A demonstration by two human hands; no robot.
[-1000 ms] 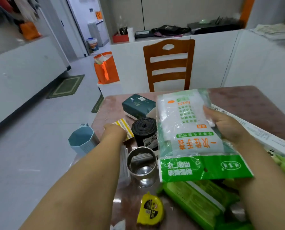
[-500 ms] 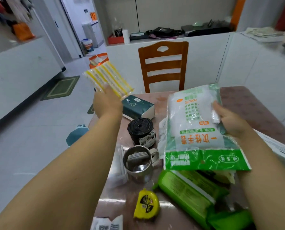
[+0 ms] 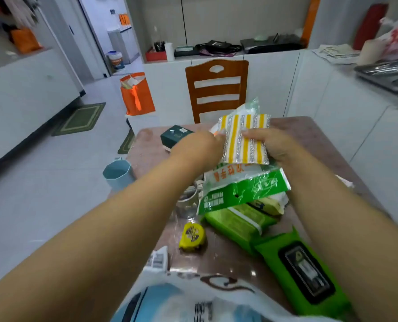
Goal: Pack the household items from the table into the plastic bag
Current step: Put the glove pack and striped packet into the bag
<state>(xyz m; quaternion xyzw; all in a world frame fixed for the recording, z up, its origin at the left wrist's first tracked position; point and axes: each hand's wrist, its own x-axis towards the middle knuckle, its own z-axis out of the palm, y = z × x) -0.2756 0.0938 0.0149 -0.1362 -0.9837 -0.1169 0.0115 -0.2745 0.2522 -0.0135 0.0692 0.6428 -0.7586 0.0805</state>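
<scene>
Both hands meet above the table. Left hand pinches the striped scouring-pad pack; right hand grips that pack together with the green glove packet beneath it. Plastic bag lies at the near edge.

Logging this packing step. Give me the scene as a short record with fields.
left hand: left hand holds the edge of the striped scouring pads
right hand: right hand holds the pads stacked on the green and white packet
on the table: tape measure, metal cup, green wipes packs, dark green box
plastic bag: plastic bag at the near edge, none of these items in it
beside the table: blue bin
</scene>
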